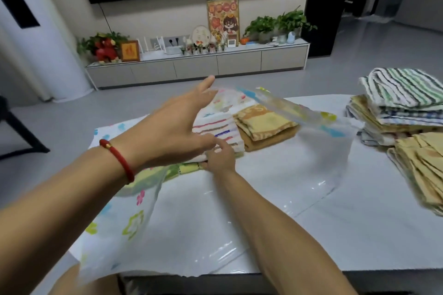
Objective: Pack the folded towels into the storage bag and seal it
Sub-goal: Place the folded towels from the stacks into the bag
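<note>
A clear storage bag (pixel 318 175) printed with flowers lies open across the white table (pixel 374 235). Its zip strip (pixel 282 105) is lifted over the far side. Inside lie a white towel with red and blue stripes (pixel 223 127) and, right of it, a folded yellow-orange towel (pixel 263 127). My left hand (pixel 172 132), with a red bracelet on the wrist, hovers spread above the striped towel, its fingertips at the raised bag film. My right hand (pixel 220 158) reaches into the bag and grips the striped towel's near edge, thumb on top; its fingers are partly hidden.
A tall stack of folded striped and checked towels (pixel 402 103) sits at the table's right edge, with yellow towels (pixel 422 165) in front of it. A low TV cabinet (pixel 196 67) with plants and frames stands across the grey floor.
</note>
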Motion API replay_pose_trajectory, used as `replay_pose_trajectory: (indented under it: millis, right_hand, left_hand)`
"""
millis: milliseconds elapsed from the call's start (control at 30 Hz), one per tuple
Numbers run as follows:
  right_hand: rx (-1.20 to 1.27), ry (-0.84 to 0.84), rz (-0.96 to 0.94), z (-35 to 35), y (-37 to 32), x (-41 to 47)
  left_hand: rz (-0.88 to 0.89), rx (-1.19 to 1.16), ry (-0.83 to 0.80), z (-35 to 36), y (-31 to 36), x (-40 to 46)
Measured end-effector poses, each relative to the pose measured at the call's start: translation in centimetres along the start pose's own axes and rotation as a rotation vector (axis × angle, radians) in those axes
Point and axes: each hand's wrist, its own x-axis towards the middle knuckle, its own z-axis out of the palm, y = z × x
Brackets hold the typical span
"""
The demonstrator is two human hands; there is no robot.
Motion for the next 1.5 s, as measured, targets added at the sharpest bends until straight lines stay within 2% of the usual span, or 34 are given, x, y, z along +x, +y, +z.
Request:
replay_pose_trajectory:
  millis: [100, 233, 367, 533, 600, 667, 767, 833, 867, 933, 1033, 1100, 1167, 1267, 1333, 1500]
  right_hand:
    - [-0.163, 0.061, -0.166, 0.3, 0.0, 0.1]
    - [-0.312, -0.022, -0.191, -0.6, -0.7, 0.4]
    - [-0.501, 0.206, -0.181, -0.9, 0.5, -1.2]
    - [-0.566, -0.048, -0.220, -2.0, -0.6, -1.1]
    - [-0.644, -0.112, -0.152, -4.4, -2.0, -1.4]
    - [-0.770, -0.191, -0.119, -8.2, -3.2, -2.5]
    - [-1.012, -0.374, -0.220, -15.7, -5.8, -5.1]
    - [-1.158, -0.420, -0.220, -21.2, -8.2, -7.3]
    - [-1.208, -0.388, -0.215, -24.2, -9.4, -8.2]
    - [-1.297, -0.216, -0.250, -30.0, -11.2, -9.6]
    - [-1.330, 0.219, -0.336, -38.3, -13.1, -9.4]
    - [-1.315, 0.443, -0.300, -43.0, -13.6, -8.3]
    - [-1.341, 0.590, -0.185, -47.0, -13.4, -7.2]
    - [-1.354, 0.682, 0.041, -51.1, -12.4, -5.7]
    - [-1.296, 0.693, 0.123, -52.4, -11.9, -4.9]
    - [-1.132, 0.748, 0.085, -52.9, -12.9, -4.3]
  left_hand:
    - [0.007, 0.008, -0.005, 0.4, 0.1, -0.2]
    - [0.012, 0.008, -0.014, 1.1, -0.3, -0.1]
    - [0.018, -0.018, -0.014, 1.6, -0.5, -0.2]
    - [0.011, -0.017, -0.011, 2.1, -0.1, -0.2]
    - [0.005, 0.006, -0.007, 2.7, -0.1, -0.2]
    - [-0.013, 0.039, -0.009, 3.4, 0.0, -0.2]
    - [-0.016, 0.132, -0.015, 4.1, 0.9, 0.4]
    - [0.010, 0.182, -0.029, 4.7, 1.9, 1.1]
    - [0.023, 0.201, -0.037, 5.0, 2.6, 1.6]
    - [0.039, 0.242, -0.050, 6.1, 4.0, 2.4]
    - [0.052, 0.308, -0.067, 7.9, 5.7, 3.7]
    - [0.065, 0.336, -0.076, 8.9, 6.4, 4.2]
    - [0.076, 0.347, -0.069, 9.8, 6.8, 4.7]
    - [0.072, 0.352, -0.055, 10.5, 7.1, 5.2]
    - [0.068, 0.356, -0.053, 10.7, 7.2, 5.6]
    - [0.061, 0.346, -0.040, 11.0, 7.8, 6.1]
